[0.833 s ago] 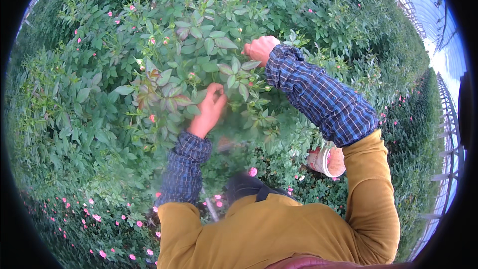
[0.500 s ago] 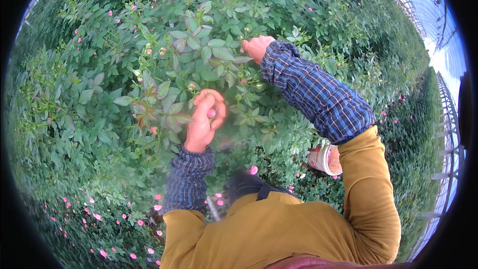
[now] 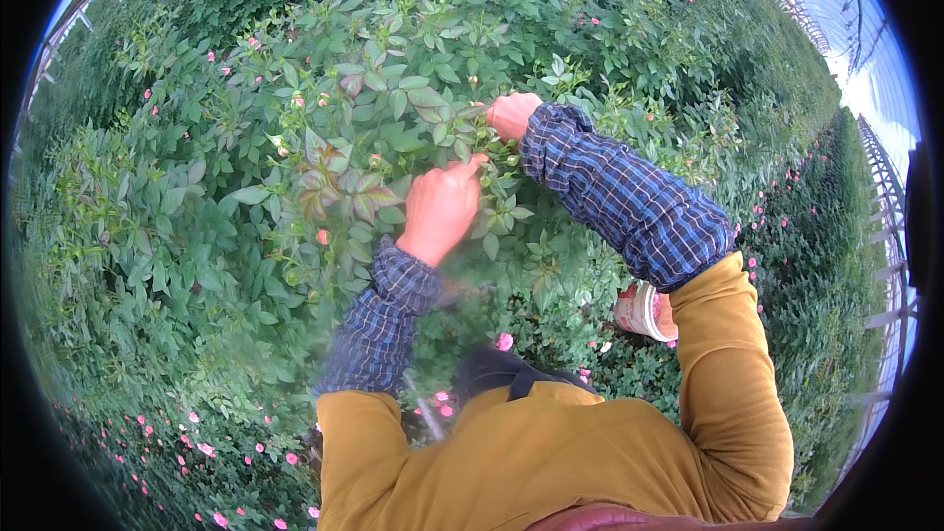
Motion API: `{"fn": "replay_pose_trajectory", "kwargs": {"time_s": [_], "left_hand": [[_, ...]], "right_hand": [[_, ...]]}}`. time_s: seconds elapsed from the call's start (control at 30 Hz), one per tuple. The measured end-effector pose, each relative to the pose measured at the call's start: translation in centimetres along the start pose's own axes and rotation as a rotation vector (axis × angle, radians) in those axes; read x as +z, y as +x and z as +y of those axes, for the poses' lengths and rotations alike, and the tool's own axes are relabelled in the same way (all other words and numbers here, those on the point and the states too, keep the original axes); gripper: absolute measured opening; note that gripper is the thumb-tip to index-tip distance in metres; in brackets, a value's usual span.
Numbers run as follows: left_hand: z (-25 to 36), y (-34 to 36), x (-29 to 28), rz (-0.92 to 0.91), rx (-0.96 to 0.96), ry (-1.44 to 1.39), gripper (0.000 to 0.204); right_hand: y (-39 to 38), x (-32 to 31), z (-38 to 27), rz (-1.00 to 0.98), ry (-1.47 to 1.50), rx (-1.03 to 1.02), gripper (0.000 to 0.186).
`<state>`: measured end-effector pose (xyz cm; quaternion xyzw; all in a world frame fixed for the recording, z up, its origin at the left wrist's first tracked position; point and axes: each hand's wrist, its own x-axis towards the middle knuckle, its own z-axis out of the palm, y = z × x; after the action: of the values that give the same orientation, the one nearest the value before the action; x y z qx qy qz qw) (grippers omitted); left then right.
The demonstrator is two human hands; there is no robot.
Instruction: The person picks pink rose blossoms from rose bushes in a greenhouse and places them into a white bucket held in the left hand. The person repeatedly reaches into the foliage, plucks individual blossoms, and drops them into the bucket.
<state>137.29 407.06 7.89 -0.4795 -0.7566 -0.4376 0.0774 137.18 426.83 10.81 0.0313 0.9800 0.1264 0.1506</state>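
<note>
My left hand [image 3: 442,205] is among the rose leaves with its back up. Its index finger points up toward my right hand, and its other fingers are curled under, hiding whatever is in the palm. My right hand [image 3: 513,116] is a little higher and to the right, fingers drawn together at the shoots; leaves partly cover the fingertips, so what they grip cannot be made out. Close by are a rose bush [image 3: 408,103] with green and reddish leaves, a small bud [image 3: 375,160] and a pink-tipped bud [image 3: 323,236].
A white bucket [image 3: 644,313] with a reddish inside stands low among the plants, beside my right arm. Dense rose bushes with pink blooms [image 3: 206,449] surround me. A greenhouse frame [image 3: 890,236] curves along the right edge.
My left hand has moved right and up toward my right hand, turning its back upward; the pink bud seen in its curled fingers is now hidden. My right hand has dropped slightly.
</note>
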Motion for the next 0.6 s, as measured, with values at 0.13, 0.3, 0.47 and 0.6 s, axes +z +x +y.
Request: {"fn": "replay_pose_trajectory", "kwargs": {"time_s": [0.13, 0.3, 0.47, 0.6], "left_hand": [[0.5, 0.6, 1.0, -0.157, -0.097, 0.284, 0.029], [-1.2, 0.9, 1.2, -0.09, -0.144, 0.343, 0.041], [-3.8, 0.9, 1.6, -0.171, -0.09, 0.347, 0.028], [-2.4, -0.9, 1.6, -0.205, -0.303, -0.284, 0.02]], "right_hand": [[-0.4, 0.6, 0.2, 0.068, 0.081, -0.01, 0.026], [-1.7, 1.2, -0.5, 0.168, 0.131, -0.051, 0.025], [-1.6, 1.7, -2.2, 0.171, 0.172, -0.118, 0.016], [-7.2, 1.4, -3.7, 0.173, 0.245, -0.196, 0.011]]}}
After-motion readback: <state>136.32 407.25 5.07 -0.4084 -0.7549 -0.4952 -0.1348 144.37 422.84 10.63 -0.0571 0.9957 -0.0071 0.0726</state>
